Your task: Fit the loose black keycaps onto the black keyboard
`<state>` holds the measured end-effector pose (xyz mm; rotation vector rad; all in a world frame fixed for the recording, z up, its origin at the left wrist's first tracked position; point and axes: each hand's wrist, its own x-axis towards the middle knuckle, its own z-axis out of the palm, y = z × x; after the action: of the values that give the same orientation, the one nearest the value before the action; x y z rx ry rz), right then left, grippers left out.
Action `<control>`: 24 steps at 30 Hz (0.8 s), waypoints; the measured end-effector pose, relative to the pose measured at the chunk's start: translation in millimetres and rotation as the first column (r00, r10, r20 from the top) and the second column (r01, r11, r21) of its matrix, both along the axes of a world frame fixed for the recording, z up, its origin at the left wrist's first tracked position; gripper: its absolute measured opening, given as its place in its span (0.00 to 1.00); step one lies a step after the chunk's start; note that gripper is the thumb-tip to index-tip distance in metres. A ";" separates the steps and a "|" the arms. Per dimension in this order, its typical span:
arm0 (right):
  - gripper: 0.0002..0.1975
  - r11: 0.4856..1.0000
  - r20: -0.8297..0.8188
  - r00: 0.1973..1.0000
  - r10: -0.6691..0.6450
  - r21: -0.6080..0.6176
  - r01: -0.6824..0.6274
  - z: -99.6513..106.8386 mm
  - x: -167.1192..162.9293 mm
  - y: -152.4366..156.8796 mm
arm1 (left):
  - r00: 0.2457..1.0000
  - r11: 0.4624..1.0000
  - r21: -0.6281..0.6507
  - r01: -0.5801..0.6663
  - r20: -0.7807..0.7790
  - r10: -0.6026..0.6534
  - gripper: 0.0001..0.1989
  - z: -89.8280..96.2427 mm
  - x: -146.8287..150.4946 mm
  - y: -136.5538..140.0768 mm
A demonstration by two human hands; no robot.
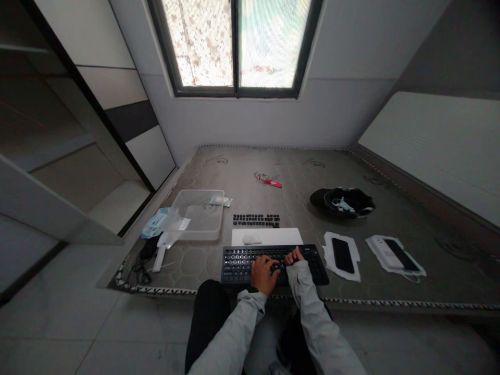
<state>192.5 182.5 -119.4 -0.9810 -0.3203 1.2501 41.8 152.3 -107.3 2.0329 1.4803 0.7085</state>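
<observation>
A dark keyboard [238,272] lies at the front edge of the covered surface, in front of my knees. Across its middle rests my left hand [264,274], thumb and forefinger apart in a curve over the keys. My right hand [294,256] is closed, its fingers curled together just above the right part of the keyboard; whatever they hold, if anything, is hidden. Small pale spots show among the keys on the left part. Behind the keyboard is a white sheet [279,236] with a small whitish piece [252,239] on it. Loose black keycaps [255,220] are laid in rows beyond.
To the left stand a clear plastic box [199,237], blue face masks [154,224] and a black cable [140,271]. A black cap [324,200] and two phones [342,255] on white wraps are at right. Farther back lies a red packet [269,181].
</observation>
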 end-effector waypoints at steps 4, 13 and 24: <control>0.30 1.000 -0.004 1.000 0.000 -0.001 0.000 -1.9 0.2 0.3 | 1.000 1.000 -0.015 -0.003 -0.015 0.003 0.14 1.6 0.7 -0.2; 0.29 0.998 0.044 0.999 0.023 -0.052 -0.020 -3.9 -1.7 9.4 | 1.000 1.000 -0.013 0.013 -0.028 -0.014 0.14 2.5 -0.2 -0.2; 0.30 0.997 0.239 0.971 0.002 -0.076 0.017 -6.4 -16.4 25.6 | 1.000 0.999 -0.018 -0.027 -0.014 0.026 0.13 4.5 2.6 0.2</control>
<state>176.1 208.2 -125.8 -1.2022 -0.4581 1.1450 44.4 152.5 -102.8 2.0119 1.5189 0.6897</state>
